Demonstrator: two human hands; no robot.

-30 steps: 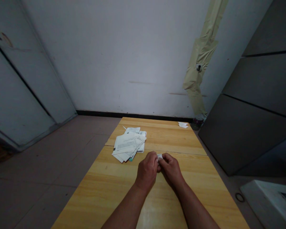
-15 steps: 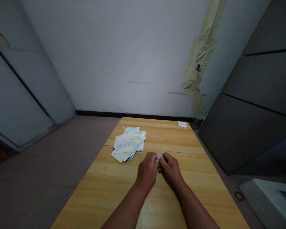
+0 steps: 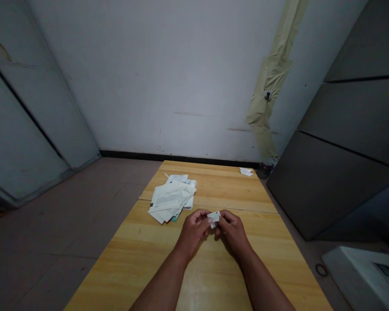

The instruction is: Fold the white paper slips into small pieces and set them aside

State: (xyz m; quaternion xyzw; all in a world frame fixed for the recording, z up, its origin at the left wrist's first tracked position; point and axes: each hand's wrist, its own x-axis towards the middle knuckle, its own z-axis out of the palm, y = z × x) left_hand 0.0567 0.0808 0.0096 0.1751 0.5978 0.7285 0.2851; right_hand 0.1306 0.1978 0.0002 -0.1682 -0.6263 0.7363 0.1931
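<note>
A small folded piece of white paper point(image 3: 214, 217) is held between my two hands, above the middle of the wooden table point(image 3: 214, 276). My left hand point(image 3: 194, 226) pinches its left side, with the thumb on top. On the right side my right hand point(image 3: 231, 224) grips it between thumb and bent fingers. The fingertips hide part of its edges. Beyond my left hand lies a loose pile of printed paper sheets point(image 3: 171, 198).
Near the table's far right corner sits another small folded white paper point(image 3: 246, 172). A white wall point(image 3: 181, 77) stands behind the table. Grey panels point(image 3: 343, 147) rise on the right, and a white box-like object point(image 3: 353, 268) is on the floor there.
My hands have turned and moved slightly apart, so more of the folded paper shows between them. The view has shifted a little; the paper pile stays in place.
</note>
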